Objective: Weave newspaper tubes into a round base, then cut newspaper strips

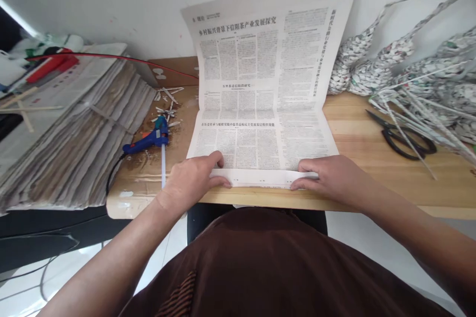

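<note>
A printed newspaper sheet (256, 104) lies on the wooden table, its far part leaning up against the wall. Along the near edge a narrow strip is folded over, showing mostly white margin. My left hand (199, 174) pinches the left end of this fold between thumb and fingers. At the right end, my right hand (325, 178) grips the same fold, thumb below and fingers curled on top. Both hands rest close to the table's front edge.
Left are a tall newspaper stack (111, 109) and a blue glue gun (148, 139) on cardboard (148, 183) with paper scraps. Right, black scissors (403, 138) lie beside rolled paper sticks (427, 114) and woven paper pieces (394, 54). The wooden table (357, 133) ends before my apron.
</note>
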The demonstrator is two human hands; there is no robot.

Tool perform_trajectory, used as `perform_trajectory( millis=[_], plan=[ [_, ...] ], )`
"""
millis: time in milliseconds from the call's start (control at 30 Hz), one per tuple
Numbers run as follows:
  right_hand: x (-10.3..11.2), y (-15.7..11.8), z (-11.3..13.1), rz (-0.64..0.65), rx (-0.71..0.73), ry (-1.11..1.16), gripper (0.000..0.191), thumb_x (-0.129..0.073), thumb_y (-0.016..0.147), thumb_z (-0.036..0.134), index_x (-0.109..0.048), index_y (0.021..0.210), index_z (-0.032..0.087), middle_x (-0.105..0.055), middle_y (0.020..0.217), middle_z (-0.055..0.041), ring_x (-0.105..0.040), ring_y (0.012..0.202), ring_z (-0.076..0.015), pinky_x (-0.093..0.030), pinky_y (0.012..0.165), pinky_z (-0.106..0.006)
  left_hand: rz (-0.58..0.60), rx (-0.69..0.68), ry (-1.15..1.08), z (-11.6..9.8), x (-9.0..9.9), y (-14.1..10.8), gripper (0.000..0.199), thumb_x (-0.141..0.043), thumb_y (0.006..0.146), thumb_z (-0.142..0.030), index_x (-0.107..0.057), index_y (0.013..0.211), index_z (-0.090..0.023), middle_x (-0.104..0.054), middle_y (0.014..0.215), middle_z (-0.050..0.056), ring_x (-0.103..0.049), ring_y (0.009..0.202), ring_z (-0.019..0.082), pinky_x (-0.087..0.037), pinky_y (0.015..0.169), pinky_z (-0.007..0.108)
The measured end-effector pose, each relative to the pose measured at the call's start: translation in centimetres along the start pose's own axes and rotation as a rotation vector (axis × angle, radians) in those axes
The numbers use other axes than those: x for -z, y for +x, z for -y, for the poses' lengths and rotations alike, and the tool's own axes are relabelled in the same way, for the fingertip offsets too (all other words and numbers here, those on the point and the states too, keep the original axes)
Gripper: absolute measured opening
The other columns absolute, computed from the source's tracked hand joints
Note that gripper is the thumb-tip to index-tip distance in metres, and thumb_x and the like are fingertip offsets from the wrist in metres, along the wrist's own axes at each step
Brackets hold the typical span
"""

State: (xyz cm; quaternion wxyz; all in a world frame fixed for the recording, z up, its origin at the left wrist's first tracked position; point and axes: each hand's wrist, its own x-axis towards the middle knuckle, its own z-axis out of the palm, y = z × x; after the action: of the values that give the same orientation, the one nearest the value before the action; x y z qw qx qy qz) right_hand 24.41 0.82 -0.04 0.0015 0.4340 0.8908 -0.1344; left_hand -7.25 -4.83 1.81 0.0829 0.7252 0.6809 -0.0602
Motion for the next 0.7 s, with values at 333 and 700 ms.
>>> perform_trajectory(
  millis=[333, 700],
  plan=[
    [-1.3, -0.8, -0.9, -0.112, 0.044, 0.003, 0.053, -0.042, 0.092, 0.069, -0.054, 0.069, 0.022, -0.060, 0.061, 0.0010, -0.057, 0.056, -0.0170, -0.030, 0.053, -0.027, -0.166, 0.107, -0.091, 2.9, -2.0, -1.7, 0.039, -0.068, 0.080, -0.055, -0.060, 0.109, -0.029, -0.072, 0.081, 0.000, -0.069, 0.072, 0.023, -0.048, 0.062, 0.030],
    [-2.2, -1.3, -1.1, -0.131, -0.121, -0.156, 0.054, -0.041, 0.088, 0.072, -0.047, 0.065, 0.023, -0.056, 0.055, 0.0000, -0.054, 0.050, -0.0195, -0.022, 0.050, -0.027, -0.429, 0.112, -0.125, 4.1, -4.3, -3.4, 0.055, -0.062, 0.090, -0.043, -0.047, 0.141, -0.029, -0.070, 0.115, 0.007, -0.069, 0.091, 0.025, -0.056, 0.080, 0.039]
  ],
)
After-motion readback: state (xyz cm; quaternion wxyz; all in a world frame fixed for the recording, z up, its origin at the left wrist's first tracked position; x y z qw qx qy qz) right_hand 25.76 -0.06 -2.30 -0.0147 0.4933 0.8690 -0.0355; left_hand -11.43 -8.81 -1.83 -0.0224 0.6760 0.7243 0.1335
